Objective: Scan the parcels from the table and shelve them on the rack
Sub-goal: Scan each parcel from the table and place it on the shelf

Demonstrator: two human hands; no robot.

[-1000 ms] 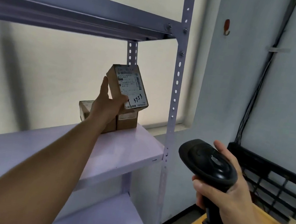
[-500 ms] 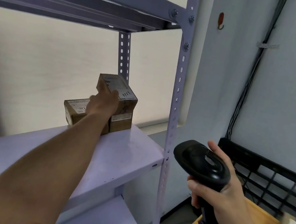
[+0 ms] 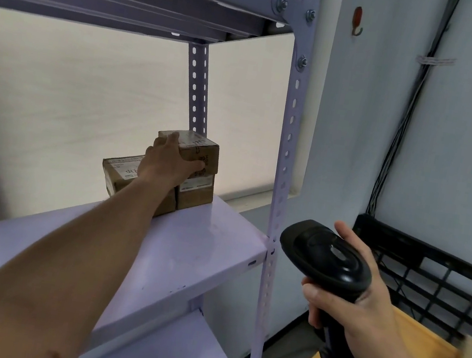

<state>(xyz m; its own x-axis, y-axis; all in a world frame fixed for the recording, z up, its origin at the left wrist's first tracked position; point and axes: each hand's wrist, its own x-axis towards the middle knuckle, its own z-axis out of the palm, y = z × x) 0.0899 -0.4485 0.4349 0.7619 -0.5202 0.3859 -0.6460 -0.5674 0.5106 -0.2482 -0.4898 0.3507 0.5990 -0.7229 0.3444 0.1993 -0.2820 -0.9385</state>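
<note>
On rack shelf (image 3: 202,250), top parcel (image 3: 202,152) lies label-up, lengthwise level, left fingers (image 3: 197,167) clasping it, right fingers (image 3: 315,295) gripping scanner (image 3: 327,254).

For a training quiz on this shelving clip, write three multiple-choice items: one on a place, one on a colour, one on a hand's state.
1. Where does the top parcel sit?
A) on the floor
B) on the lower parcels on the rack shelf
C) on the rack's highest shelf

2. What colour is the scanner?
A) black
B) yellow
C) white

3. What is the right hand doing?
A) hanging empty
B) gripping the scanner
C) pressing on the shelf

Answers:
1 B: it rests on the lower parcels, and the left hand grips it.
2 A: its head and handle are black.
3 B: the fingers curl round its handle.
</note>
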